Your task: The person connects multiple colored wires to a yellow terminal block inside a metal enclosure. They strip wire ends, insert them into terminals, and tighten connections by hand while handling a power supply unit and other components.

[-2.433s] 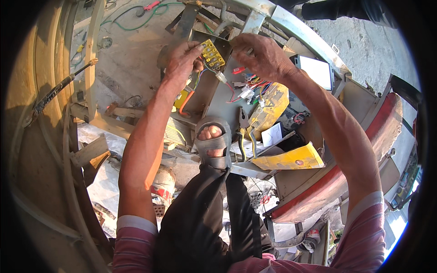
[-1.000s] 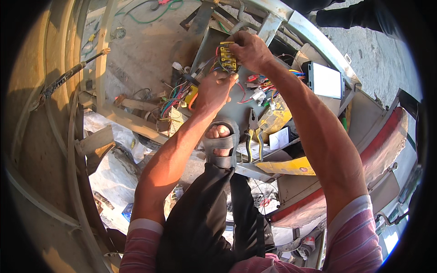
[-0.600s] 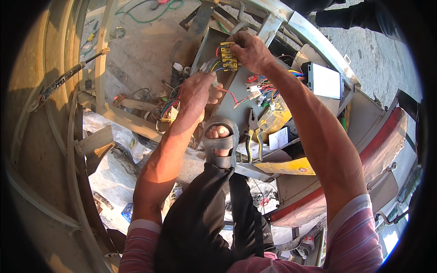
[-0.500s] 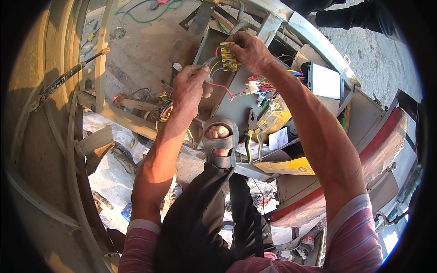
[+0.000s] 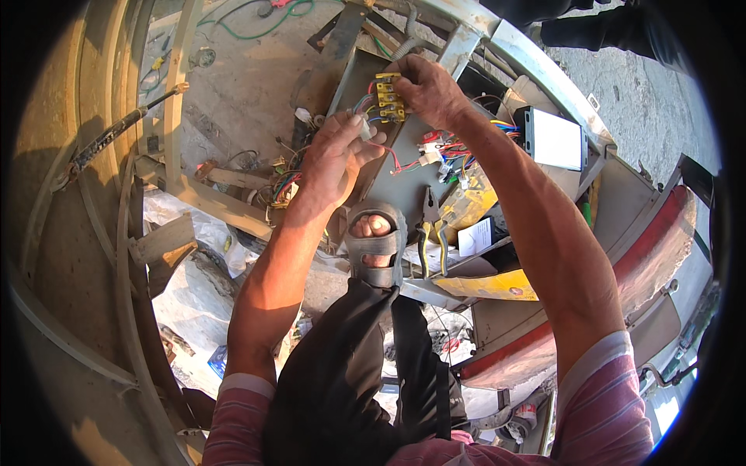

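My right hand [image 5: 431,93] grips a yellow terminal block [image 5: 388,99] by its upper right part, with coloured wires running from its left side. Just below and left of the block, my left hand [image 5: 334,155] has thumb and fingers closed on a pale wire connector [image 5: 365,129]. A thin red wire loops from there toward a tangle of coloured wires and white plugs [image 5: 435,151]. Both hands are over an open grey metal tray [image 5: 377,182]. My sandalled foot [image 5: 373,241] rests at the tray's near end, beside pliers with yellow and black handles [image 5: 431,233].
A silver box [image 5: 552,140] with wires sits at right, near a yellow battered piece [image 5: 474,194] and a white card [image 5: 475,237]. Metal framing [image 5: 175,155] and a black strut [image 5: 101,144] are at left. Someone's dark-clad leg [image 5: 602,31] is at upper right.
The terminal block has turned more upright and shifted rightward with my right hand since the earliest frame. My left hand moved right and down beneath it, then back left and up along the wires.
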A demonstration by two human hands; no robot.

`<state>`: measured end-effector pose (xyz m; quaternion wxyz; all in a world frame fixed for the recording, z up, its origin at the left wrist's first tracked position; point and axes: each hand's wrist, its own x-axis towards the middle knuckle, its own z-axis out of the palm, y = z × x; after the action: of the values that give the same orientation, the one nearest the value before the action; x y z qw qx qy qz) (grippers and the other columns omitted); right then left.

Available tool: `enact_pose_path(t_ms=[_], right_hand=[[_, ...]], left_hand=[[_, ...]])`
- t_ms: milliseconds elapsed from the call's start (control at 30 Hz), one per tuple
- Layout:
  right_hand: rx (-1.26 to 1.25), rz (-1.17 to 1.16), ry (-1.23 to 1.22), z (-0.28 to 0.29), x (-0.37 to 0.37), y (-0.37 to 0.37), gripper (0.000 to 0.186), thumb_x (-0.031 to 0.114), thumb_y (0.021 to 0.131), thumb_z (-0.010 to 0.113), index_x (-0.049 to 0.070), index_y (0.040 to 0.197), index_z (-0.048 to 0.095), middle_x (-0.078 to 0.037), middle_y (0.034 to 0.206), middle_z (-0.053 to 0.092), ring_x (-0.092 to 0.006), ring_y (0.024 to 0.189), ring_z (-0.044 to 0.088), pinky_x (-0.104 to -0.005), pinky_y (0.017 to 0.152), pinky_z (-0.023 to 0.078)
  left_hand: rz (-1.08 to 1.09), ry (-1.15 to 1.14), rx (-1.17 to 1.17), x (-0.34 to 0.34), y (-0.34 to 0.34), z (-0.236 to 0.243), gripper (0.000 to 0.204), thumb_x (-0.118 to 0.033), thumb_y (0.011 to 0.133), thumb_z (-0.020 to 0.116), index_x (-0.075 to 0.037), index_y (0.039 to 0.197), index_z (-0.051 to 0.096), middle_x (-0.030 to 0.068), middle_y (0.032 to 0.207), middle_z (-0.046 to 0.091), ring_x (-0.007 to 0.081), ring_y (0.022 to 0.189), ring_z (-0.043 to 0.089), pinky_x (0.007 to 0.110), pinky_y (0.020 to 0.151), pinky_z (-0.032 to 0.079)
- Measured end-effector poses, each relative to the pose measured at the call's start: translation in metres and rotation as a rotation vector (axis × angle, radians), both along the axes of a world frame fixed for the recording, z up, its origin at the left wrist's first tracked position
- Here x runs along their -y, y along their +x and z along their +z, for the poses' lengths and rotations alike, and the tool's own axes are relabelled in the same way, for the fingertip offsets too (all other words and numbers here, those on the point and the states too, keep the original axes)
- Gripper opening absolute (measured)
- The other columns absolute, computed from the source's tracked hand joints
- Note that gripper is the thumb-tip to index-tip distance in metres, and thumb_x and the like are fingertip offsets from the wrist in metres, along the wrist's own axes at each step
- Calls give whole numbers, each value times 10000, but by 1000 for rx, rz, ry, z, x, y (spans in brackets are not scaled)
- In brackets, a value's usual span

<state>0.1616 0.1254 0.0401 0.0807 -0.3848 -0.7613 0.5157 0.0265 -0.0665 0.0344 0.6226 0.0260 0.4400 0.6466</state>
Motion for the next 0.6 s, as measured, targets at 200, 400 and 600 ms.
enact_pose_path(t_ms=[200, 400, 600], right_hand=[[27, -1, 11, 0, -1, 0, 441, 311, 925, 595, 38, 1246, 724, -210, 1106, 771, -370, 1077, 735, -456, 982, 557], [9, 19, 59, -3, -1, 0, 423, 301, 938, 600, 30, 1239, 719, -189, 1081, 766, -327, 1016, 734, -432, 935, 565], [9, 28, 97, -2, 0, 1, 370, 283, 965, 606, 17, 1199, 715, -154, 1023, 763, -266, 932, 739, -402, 871, 576]], left_hand=[[-49, 73, 79, 0, 12, 10, 396, -250, 1107, 577, -117, 1475, 516, 106, 1129, 720, 272, 1006, 745, 435, 896, 599], [-144, 74, 73, 6, 22, 15, 594, -356, 1104, 588, -180, 1640, 401, 91, 1061, 748, 241, 941, 727, 412, 864, 548], [-223, 142, 148, 11, 26, 3, 430, -332, 1054, 674, -117, 1417, 592, 81, 1080, 744, 206, 975, 704, 379, 870, 531]])
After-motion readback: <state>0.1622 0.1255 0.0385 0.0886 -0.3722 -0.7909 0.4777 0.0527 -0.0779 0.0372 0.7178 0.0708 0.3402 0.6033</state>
